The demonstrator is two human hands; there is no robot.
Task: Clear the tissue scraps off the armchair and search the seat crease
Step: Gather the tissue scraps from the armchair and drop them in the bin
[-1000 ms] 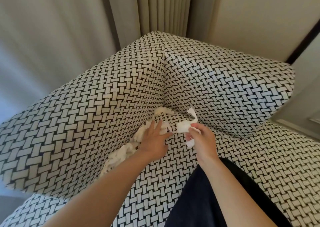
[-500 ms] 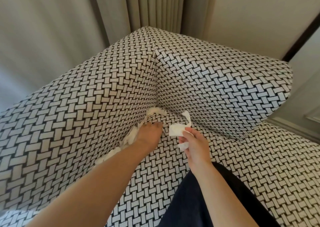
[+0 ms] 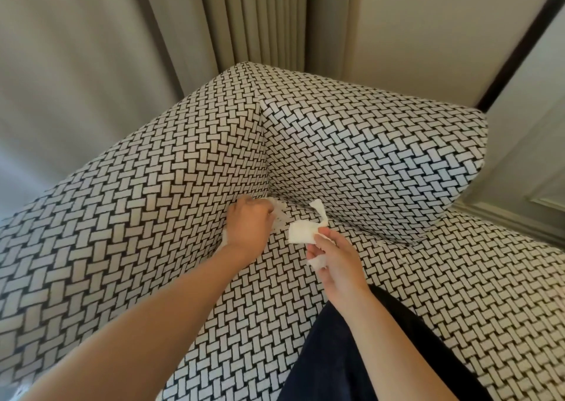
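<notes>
The armchair (image 3: pixel 382 168) is covered in a black-and-white woven pattern. My left hand (image 3: pixel 248 226) is at the crease where the seat meets the left armrest, near the back corner, with its fingers curled round white tissue scraps (image 3: pixel 278 218) that stick out beside it. My right hand (image 3: pixel 331 255) hovers just right of it over the seat and pinches several white tissue pieces (image 3: pixel 302 232), one strip standing up. The crease under my left hand and forearm is hidden.
A loose back cushion (image 3: pixel 397 156) in the same pattern leans at the right. My dark-clothed leg (image 3: pixel 367 354) rests on the seat at the bottom. Grey curtains (image 3: pixel 244 18) and a wall stand behind the chair.
My left hand has gone from spread fingers on the crease tissue to curled fingers gathering it, sliding toward the back corner. The long line of tissue along the armrest is gone from view.
</notes>
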